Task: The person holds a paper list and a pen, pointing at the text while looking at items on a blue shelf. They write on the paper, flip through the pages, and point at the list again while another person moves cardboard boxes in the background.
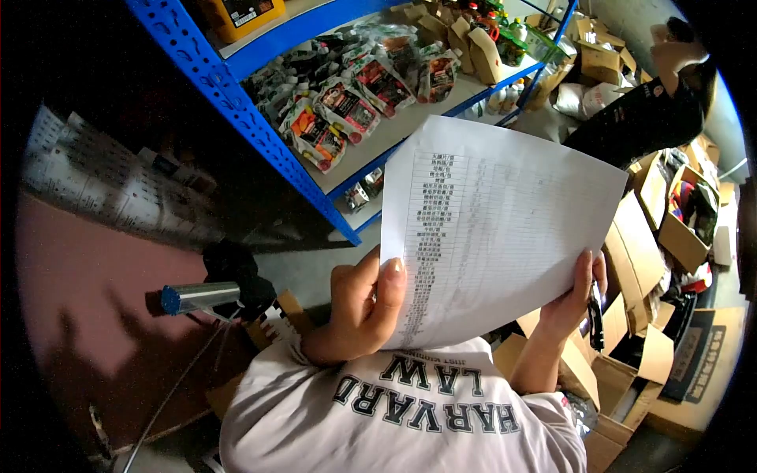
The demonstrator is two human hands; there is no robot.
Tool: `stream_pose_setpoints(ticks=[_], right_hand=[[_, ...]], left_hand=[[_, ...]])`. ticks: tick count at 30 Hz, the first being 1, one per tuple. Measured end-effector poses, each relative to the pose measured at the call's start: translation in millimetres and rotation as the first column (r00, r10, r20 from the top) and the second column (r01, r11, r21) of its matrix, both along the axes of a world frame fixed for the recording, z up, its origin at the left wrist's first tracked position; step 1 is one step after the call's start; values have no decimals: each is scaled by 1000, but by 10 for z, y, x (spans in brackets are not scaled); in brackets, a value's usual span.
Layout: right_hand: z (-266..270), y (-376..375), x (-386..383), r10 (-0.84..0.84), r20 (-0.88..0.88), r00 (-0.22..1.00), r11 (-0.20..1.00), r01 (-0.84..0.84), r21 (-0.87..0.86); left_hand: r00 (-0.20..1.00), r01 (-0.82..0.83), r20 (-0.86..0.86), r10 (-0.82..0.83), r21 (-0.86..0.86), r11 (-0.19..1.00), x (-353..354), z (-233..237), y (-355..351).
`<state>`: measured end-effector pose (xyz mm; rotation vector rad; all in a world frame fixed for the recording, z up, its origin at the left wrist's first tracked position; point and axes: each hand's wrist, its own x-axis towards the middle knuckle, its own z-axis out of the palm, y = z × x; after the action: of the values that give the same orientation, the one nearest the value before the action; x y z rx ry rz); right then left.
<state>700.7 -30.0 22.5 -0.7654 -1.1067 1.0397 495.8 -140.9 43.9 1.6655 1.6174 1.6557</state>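
Note:
Both my hands hold up a white printed sheet (512, 229) in front of my chest. It carries a table with a column of Chinese item names along its left side, and the sheet bends slightly. My left hand (363, 303) pinches the lower left edge, thumb on the printed face. At the right edge, my right hand (564, 311) grips the paper, with a black pen (596, 319) also held against its fingers. Below the sheet is my light shirt (410, 418) with dark lettering.
A blue metal shelf (276, 150) ahead bears several packaged food pouches (347, 106) and bottles (516, 31). Open cardboard boxes (631, 244) crowd the right side. Another person's dark-sleeved arm (654, 110) is at upper right. A silver cylinder (201, 297) and a cable lie left.

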Motion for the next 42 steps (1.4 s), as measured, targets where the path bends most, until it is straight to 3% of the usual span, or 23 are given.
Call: stream_pose_setpoints(ticks=[3,18,22,35,42], right_hand=[[27,-28,-87,-41,-46,998,999,42,15],[-21,-75,-129,-87,-19,996,990,89,113],[-38,-64,-183,-179,-53,982,980,183,83],[-119,-65,-204,-153,-71,986,984,158,81],[-131,-84,-243,-225,-81,971,971,230,62]], left_hand=[[991,53,123,-47,-47,997,-25,1,-19],[990,96,101,-103,73,993,-82,-36,-13],[993,84,82,-88,51,995,-67,20,-49],[992,58,111,-61,33,998,-79,-53,-96],[984,96,147,-100,37,995,-93,-95,-84]])
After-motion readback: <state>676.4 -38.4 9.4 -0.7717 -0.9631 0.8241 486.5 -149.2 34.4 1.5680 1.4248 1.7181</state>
